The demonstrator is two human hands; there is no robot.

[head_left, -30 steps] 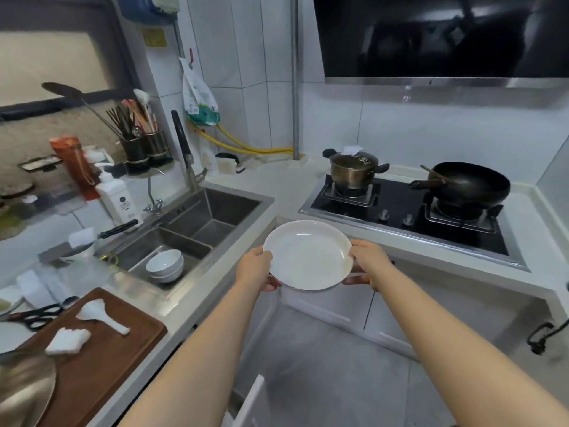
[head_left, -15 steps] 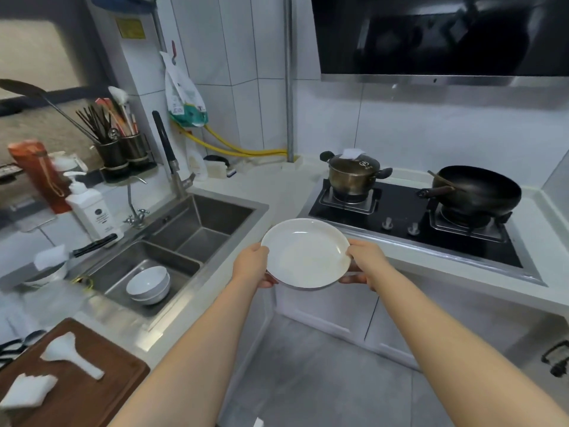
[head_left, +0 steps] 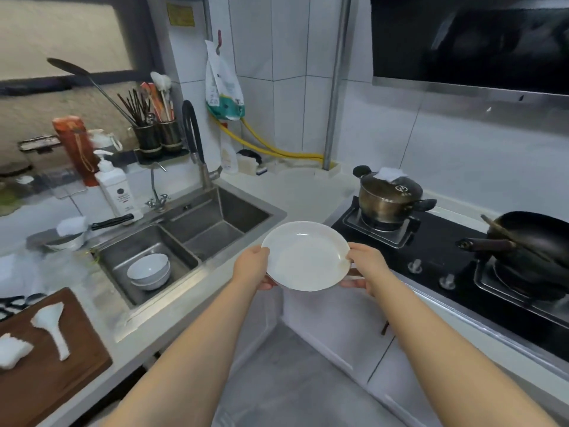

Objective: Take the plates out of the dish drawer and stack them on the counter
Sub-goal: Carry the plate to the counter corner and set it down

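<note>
A white plate [head_left: 306,257] was held in the air at the inner corner of the counter [head_left: 295,192], above the cabinet doors, with the left hand [head_left: 252,268] gripping its left rim and the right hand [head_left: 365,268] gripping its right rim, thumbs on top and fingers curled underneath. Just beyond the plate to the left lay a steel double sink [head_left: 184,241], and its nearer basin held stacked white bowls [head_left: 149,271]. To the right sat a black gas stove [head_left: 446,257] with a lidded pot [head_left: 388,198] on the near burner and a dark wok [head_left: 532,241] on the far one. A faucet [head_left: 194,143] rose behind the sink, beside a soap bottle [head_left: 115,189] and cups of utensils [head_left: 157,134]. At lower left a wooden cutting board [head_left: 46,365] carried a white rice paddle [head_left: 52,328]. White tiles covered the walls, and the floor below was grey.
</note>
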